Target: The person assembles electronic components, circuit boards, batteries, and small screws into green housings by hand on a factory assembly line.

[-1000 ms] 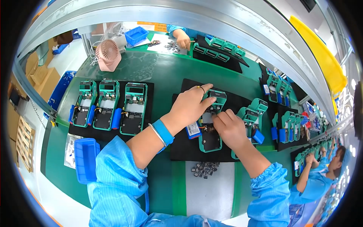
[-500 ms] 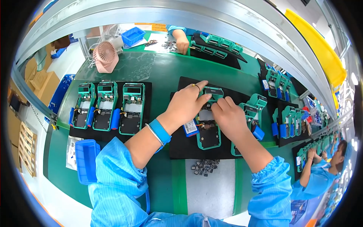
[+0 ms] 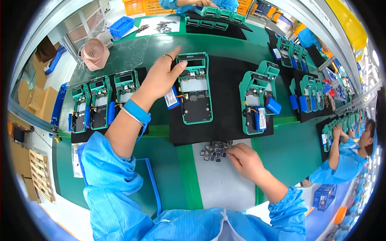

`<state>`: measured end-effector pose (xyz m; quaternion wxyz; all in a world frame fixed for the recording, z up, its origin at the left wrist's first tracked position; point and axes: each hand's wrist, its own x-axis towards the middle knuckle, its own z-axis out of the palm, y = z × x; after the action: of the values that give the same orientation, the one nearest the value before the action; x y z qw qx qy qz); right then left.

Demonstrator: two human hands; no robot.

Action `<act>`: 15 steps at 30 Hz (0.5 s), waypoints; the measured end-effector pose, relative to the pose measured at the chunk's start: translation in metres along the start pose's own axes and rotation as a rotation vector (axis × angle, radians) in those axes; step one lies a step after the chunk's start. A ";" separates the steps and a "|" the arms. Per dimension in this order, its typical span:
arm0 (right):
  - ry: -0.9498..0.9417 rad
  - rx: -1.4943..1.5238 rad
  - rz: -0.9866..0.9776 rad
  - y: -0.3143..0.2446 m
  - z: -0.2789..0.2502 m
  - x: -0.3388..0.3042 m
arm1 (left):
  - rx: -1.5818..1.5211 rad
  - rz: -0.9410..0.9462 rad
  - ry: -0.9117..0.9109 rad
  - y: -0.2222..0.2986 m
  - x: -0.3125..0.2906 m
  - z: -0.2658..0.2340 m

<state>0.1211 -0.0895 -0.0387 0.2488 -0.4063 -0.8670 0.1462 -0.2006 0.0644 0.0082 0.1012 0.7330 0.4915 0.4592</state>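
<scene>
Left hand (image 3: 163, 76) loosely open, the worker rested a thumb at the top left corner of a green casing (image 3: 197, 98), the other fingers reaching out past its edge. Lower down, the right hand (image 3: 249, 162) had its fingers bunched at the edge of a heap of small parts (image 3: 213, 152); I couldn't tell whether they pinched one.

Biggest of all was the green table (image 3: 289, 144), running between the worker and a co-worker (image 3: 173, 5) in blue on the far side. A black mat (image 3: 225, 80) lay on it, and the touched casing sat face up on the mat's left part. A second black mat (image 3: 98, 134), off to the left, bore three casings (image 3: 100, 98) in a row. Nearest the worker was a pale sheet (image 3: 225, 188), with the heap on its far end.

Two more casings (image 3: 253, 100) lay overlapping on the right part of the main mat, well apart from the touched one. Beyond the left-hand row stood a pink fan (image 3: 95, 54), and past that a blue bin (image 3: 122, 26). A blue battery (image 3: 172, 99) was just beside the touched casing, on its left, with short wires between the two. Smallest was a dark ring (image 3: 168, 56) on a left finger.
</scene>
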 end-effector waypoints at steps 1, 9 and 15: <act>-0.011 0.018 0.036 0.002 0.003 -0.008 | 0.099 -0.030 0.048 0.007 -0.001 0.000; 0.036 -0.132 -0.030 0.003 0.022 -0.018 | 0.147 0.411 -0.183 0.133 -0.026 0.064; 0.024 -0.255 -0.277 0.019 0.018 -0.024 | 0.315 0.413 -0.459 0.145 -0.031 0.134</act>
<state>0.1367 -0.0970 -0.0697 0.2235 -0.3132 -0.9230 -0.0055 -0.0088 0.0079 0.0027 -0.0005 0.9078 0.3621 0.2117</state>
